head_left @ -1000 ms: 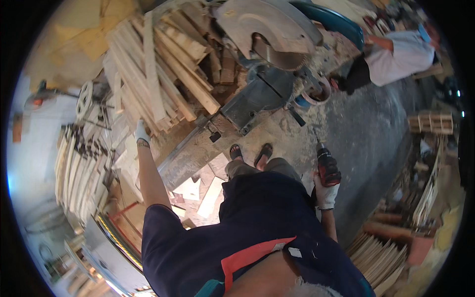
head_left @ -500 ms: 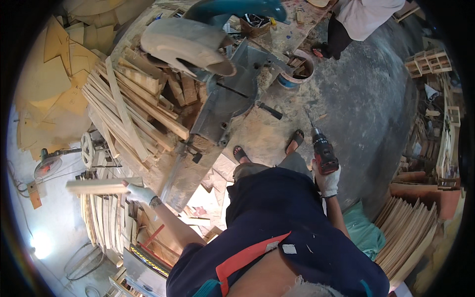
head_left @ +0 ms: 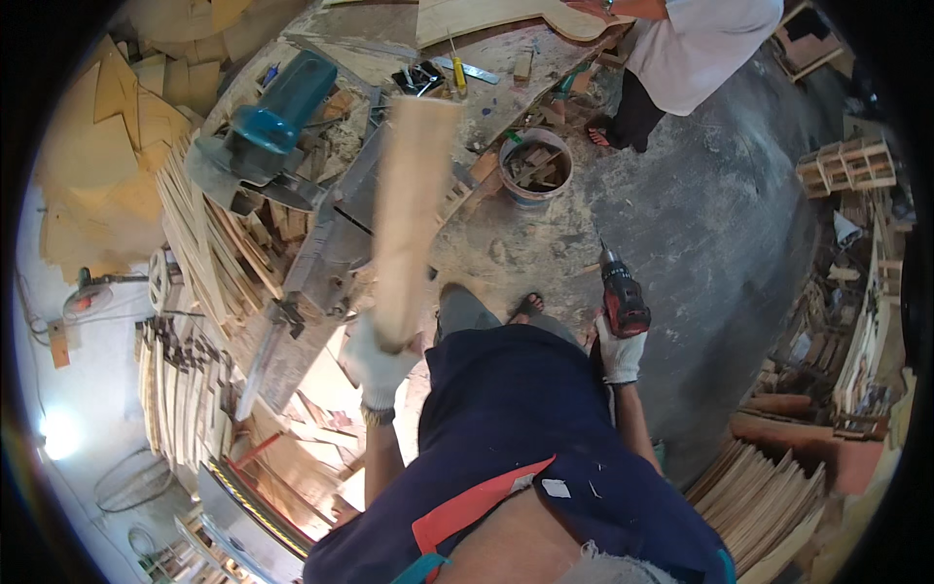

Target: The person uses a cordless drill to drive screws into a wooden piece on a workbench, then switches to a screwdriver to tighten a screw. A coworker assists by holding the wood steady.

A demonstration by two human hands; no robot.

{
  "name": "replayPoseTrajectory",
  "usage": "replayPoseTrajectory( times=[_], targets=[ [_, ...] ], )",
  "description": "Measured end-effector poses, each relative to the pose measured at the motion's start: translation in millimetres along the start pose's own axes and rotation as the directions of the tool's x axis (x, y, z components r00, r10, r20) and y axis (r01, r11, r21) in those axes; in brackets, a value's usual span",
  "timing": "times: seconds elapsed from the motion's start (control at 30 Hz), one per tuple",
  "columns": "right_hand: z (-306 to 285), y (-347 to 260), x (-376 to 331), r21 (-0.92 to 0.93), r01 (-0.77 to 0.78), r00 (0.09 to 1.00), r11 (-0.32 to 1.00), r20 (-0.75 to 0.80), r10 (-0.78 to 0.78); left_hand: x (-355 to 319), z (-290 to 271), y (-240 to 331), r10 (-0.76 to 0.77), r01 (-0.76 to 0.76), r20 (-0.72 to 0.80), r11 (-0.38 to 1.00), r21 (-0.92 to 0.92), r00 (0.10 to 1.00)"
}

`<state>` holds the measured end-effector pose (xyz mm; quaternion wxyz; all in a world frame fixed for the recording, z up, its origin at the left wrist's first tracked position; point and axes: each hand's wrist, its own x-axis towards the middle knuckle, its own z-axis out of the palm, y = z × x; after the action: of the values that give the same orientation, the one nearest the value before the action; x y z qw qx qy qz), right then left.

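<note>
A flat length of light wood, a wooden board, stands upright in the picture, slightly blurred. My gloved left hand is closed round its lower end. Off to the right, my gloved right hand grips a red and black cordless drill, whose bit points forward over the dark floor. The board hides part of a saw bench with a teal motor housing.
Long wood strips lie beside the saw. A bucket of offcuts stands on the floor ahead. Beyond it, a person in a white shirt works at a bench with a cut panel. Stacked strips are at lower right.
My left hand has swung the board from the far left to in front of me and tipped it upright. The saw housing now appears farther left. The drill stays in my right hand.
</note>
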<state>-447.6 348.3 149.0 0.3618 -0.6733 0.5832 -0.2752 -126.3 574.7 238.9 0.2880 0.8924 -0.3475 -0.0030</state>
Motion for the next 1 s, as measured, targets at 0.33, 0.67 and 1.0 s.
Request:
replayPoseTrajectory(
  times=[0.33,0.67,1.0],
  targets=[
    [-46,51,44,-0.241,-0.088,0.995,0.966,0.017,0.094,149,180,60,0.157,-0.191,0.556,0.982,0.003,0.816],
    [-42,0,196,-0.309,0.034,0.999,0.951,0.023,-0.029,368,302,80,0.317,-0.459,0.636,0.886,0.065,0.703],
    [-40,-70,326,-0.148,-0.240,0.911,0.960,0.306,0.275,433,334,40,0.538,-0.675,0.546,0.734,0.070,0.642]
  ],
)
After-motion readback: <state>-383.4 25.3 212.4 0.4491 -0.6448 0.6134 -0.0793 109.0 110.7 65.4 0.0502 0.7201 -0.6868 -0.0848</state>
